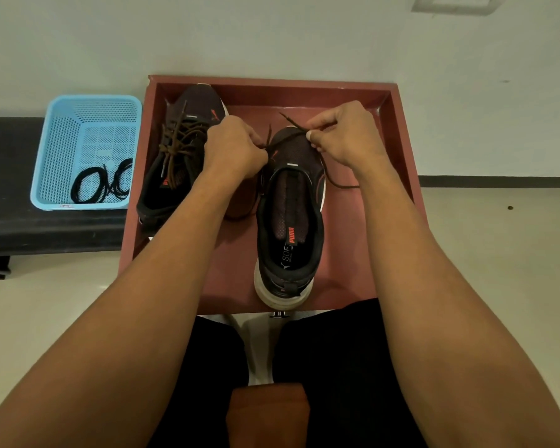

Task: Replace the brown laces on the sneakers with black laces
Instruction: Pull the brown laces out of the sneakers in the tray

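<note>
Two dark sneakers sit in a red-brown tray (398,130). The left sneaker (178,176) is still threaded with a brown lace (175,143) tied over its tongue. The right sneaker (291,221) stands with its heel toward me and its eyelets mostly bare. A brown lace (337,184) runs across its toe and trails onto the tray at the right. My left hand (233,150) pinches one strand of that lace at the toe. My right hand (343,134) pinches the other strand, its tip sticking up. Black laces (102,184) lie coiled in a blue basket (62,150).
The blue basket stands on a dark bench (20,221) left of the tray. A pale wall rises behind, and light floor tiles lie to the right. My dark-clothed knees and a brown stool edge (267,412) fill the near centre.
</note>
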`<move>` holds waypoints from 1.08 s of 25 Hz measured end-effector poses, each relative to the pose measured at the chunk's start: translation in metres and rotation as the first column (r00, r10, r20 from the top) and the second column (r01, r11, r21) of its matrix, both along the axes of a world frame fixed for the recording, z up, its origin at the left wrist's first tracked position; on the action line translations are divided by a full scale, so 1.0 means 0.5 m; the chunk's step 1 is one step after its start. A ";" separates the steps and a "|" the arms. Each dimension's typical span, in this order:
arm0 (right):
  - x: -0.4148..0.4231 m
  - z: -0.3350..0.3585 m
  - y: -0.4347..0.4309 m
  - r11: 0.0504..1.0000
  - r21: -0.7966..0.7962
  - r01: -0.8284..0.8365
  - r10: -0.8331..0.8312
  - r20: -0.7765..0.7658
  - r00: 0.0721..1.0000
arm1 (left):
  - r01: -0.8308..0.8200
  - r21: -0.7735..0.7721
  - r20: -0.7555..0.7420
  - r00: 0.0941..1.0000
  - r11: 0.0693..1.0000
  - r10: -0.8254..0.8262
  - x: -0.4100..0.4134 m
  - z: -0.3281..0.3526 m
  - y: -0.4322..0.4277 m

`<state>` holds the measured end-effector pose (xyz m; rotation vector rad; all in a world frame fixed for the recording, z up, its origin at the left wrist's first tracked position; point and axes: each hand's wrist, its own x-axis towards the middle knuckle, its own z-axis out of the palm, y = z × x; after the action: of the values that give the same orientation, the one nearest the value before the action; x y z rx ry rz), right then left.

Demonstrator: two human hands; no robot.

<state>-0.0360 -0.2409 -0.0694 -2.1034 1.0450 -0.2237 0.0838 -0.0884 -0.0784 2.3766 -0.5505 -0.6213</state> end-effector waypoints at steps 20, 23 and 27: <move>-0.026 0.151 -0.041 0.961 0.240 -0.141 -0.112 0.796 0.595 | 0.221 -0.763 -0.062 0.910 0.607 -0.410 -0.051 0.123 -0.099; -0.060 0.146 -0.070 0.974 0.213 -0.075 -0.123 0.778 0.616 | 0.250 -0.754 -0.073 0.887 0.608 -0.456 -0.067 0.115 -0.153; -0.116 0.117 -0.114 0.983 0.171 0.070 -0.172 0.715 0.677 | 0.212 -0.701 -0.113 0.910 0.681 -0.399 -0.094 0.087 -0.249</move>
<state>-0.0940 -0.2980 -0.0108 -1.5719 0.6681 -0.9566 0.0367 -0.2130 -0.0351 1.4861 -0.8964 -0.7109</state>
